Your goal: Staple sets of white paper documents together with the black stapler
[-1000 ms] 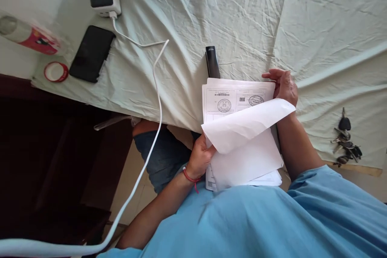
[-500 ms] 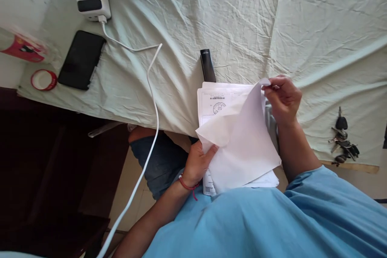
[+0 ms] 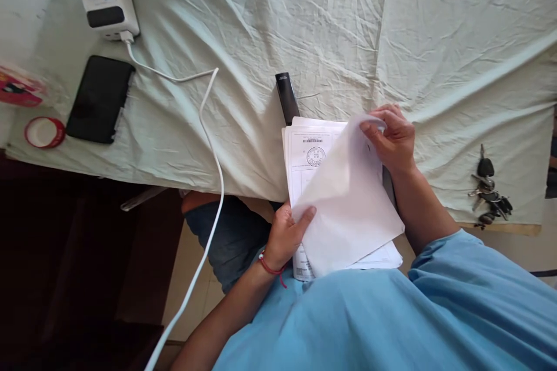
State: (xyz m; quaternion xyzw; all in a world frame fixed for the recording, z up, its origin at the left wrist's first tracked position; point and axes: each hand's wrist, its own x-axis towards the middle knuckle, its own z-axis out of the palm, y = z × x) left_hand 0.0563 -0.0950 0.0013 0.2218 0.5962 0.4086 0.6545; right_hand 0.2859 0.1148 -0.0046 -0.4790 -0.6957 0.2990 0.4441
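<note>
A stack of printed papers [image 3: 304, 153] with a barcode and a round stamp lies at the table's front edge, close against my blue shirt. Over it a white sheet of paper [image 3: 348, 208] is folded up and askew, its blank side facing me. My right hand [image 3: 391, 133] pinches the sheet's upper corner between thumb and fingers. At the stack's left edge my left hand [image 3: 289, 232] grips the papers, thumb on top of the sheet and fingers underneath. A black stapler-like object [image 3: 287, 95] stands just beyond the stack, its near end hidden by the papers.
A pale cloth [image 3: 326, 23] covers the table. At the left are a white power adapter box [image 3: 104, 0], a black phone [image 3: 100, 98] and a red-and-white tape roll [image 3: 44, 132]. A white cable [image 3: 213, 185] runs off the table. Keys [image 3: 489, 185] lie at the right.
My right hand has moved slightly left with the sheet's corner. The sheet's left corner, which curled up over my left thumb, now lies flatter beneath it. The view has shifted a little.
</note>
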